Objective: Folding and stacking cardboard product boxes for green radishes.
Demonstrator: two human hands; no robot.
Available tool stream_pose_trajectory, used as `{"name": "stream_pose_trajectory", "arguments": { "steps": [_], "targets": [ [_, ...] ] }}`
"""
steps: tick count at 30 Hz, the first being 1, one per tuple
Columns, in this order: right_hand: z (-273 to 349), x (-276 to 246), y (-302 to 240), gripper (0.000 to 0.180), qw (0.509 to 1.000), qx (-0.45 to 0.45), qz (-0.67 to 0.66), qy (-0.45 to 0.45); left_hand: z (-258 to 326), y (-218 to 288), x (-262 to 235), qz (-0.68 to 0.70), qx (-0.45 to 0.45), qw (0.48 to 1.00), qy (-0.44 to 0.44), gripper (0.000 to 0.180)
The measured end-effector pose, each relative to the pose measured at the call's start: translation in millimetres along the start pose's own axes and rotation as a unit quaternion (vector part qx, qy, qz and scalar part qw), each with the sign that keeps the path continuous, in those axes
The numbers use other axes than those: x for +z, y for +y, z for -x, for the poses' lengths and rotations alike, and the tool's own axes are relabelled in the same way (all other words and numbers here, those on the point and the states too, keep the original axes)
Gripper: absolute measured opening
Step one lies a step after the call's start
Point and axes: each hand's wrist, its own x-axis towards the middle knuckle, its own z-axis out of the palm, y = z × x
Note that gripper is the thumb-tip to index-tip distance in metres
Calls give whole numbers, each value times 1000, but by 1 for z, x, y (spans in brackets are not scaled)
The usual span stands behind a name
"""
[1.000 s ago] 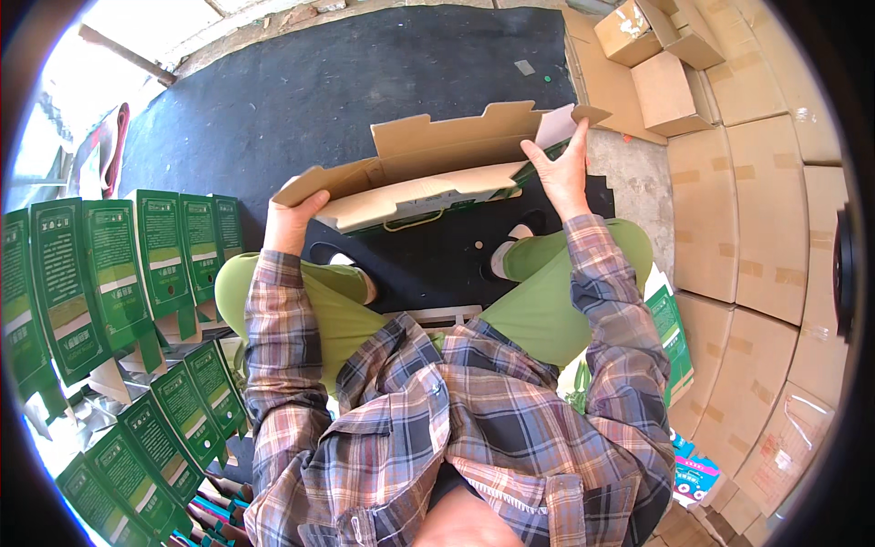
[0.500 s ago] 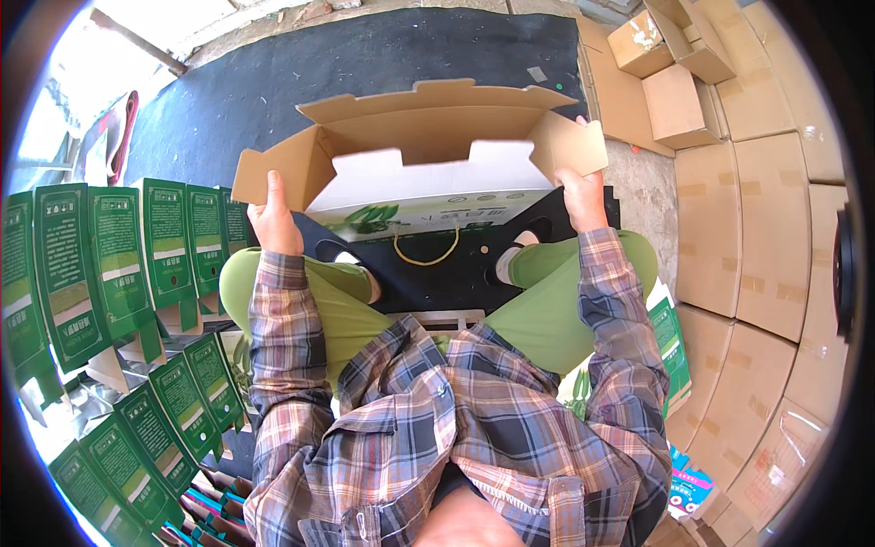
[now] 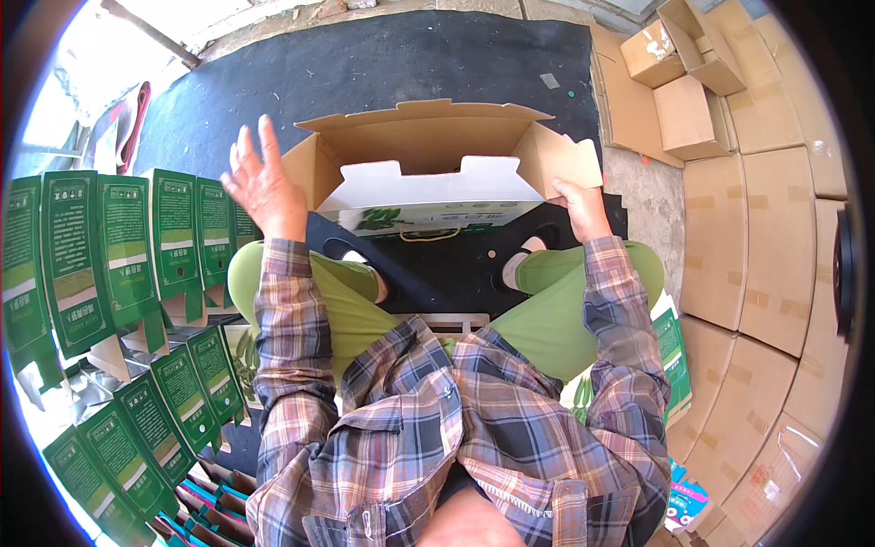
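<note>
A cardboard gift box [image 3: 428,199] with its top flaps raised stands between my feet. Its inside is brown, its near flap white, and its printed front shows green leaves and a yellow cord handle [image 3: 430,237]. My left hand [image 3: 266,187] is off the box, beside its left end, with the fingers spread and nothing in them. My right hand [image 3: 579,202] grips the brown side flap [image 3: 576,166] at the right end, thumb on the near face; the other fingers are mostly hidden behind the flap.
Rows of green printed cartons [image 3: 123,255] stand along my left. On the right are stacked brown cardboard boxes [image 3: 714,237], with small open boxes [image 3: 688,109] farther back. A black mat [image 3: 392,55] covers the floor ahead. Another green carton [image 3: 673,360] stands beside my right leg.
My left hand has let go of the left side flap and lifted away, fingers spreading. That flap no longer sticks out to the left. My right hand keeps its hold; the cord handle hangs lower-profile.
</note>
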Motion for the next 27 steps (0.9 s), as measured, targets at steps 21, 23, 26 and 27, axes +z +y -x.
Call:
{"name": "stream_pose_trajectory", "arguments": {
  "steps": [21, 23, 26, 27],
  "targets": [
    [10, 23, -18, 63, 983, -61, 97, -141, 17, -10, 6, 285, 265, 853, -347, 91],
    [2, 11, -13, 68, 964, -68, 195, -167, 14, -4, 2, 250, 287, 842, -384, 94],
    [-13, 10, 2, 78, 919, -74, 308, -234, 20, -4, -1, 251, 284, 855, -354, 92],
    [-10, 10, 6, 76, 907, -74, 350, -222, 21, -4, -2, 249, 282, 856, -354, 92]
  ]
}}
